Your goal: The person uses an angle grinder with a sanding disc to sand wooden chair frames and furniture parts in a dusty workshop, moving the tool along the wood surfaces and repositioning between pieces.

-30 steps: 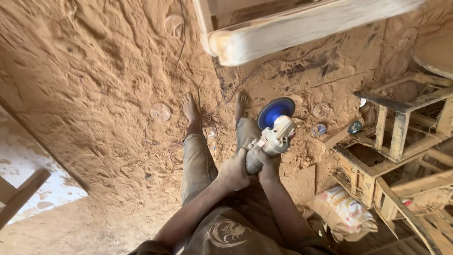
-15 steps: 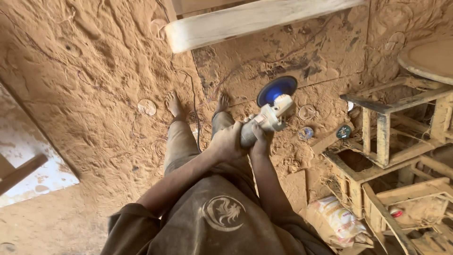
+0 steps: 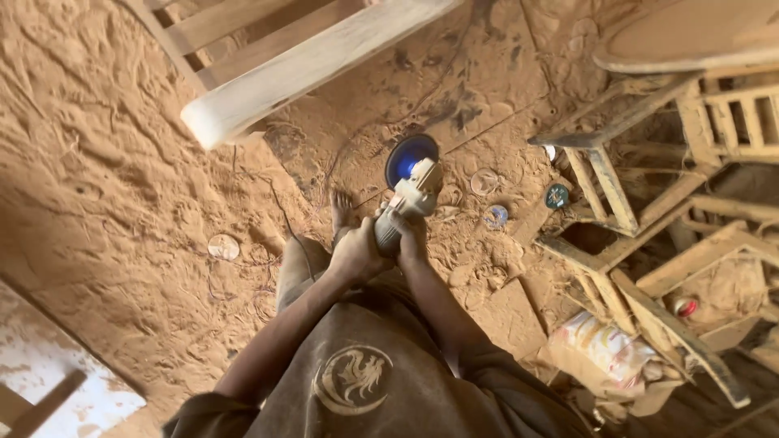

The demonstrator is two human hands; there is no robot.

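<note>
Workshop floor (image 3: 122,162) thick with orange-brown sawdust, footprints and ridges all over; pale patch of bare floor at lower left.

Head view, looking straight down: person in a dusty brown shirt stands mid-frame, one bare foot (image 3: 344,212) showing just ahead of the hands. Both hands hold a cream-and-grey angle grinder with a blue sanding disc (image 3: 411,182) in front of the body, above the floor. Left hand (image 3: 355,253) closed around the grey rear handle; right hand (image 3: 411,240) wrapped on the body just beside it, the two hands touching or nearly so. Tool's long axis runs from the hands up and slightly right in frame, away from the person; disc end leads, disc face looks turned toward the camera, though dust and glare make that unsure. Casing pale and dusty, disc dark blue with a bright centre.

Room to move: open sawdust to the left and ahead. Pale wooden beam of a furniture frame (image 3: 300,69) crosses overhead at top, near the disc. Right side crowded: unfinished wooden chair frames (image 3: 617,195) stacked close, a crumpled printed plastic sack (image 3: 604,349) at lower right. Small round lids (image 3: 495,216) lie in the dust between grinder and frames; a round flat disc (image 3: 223,246) lies well apart on the left.
</note>
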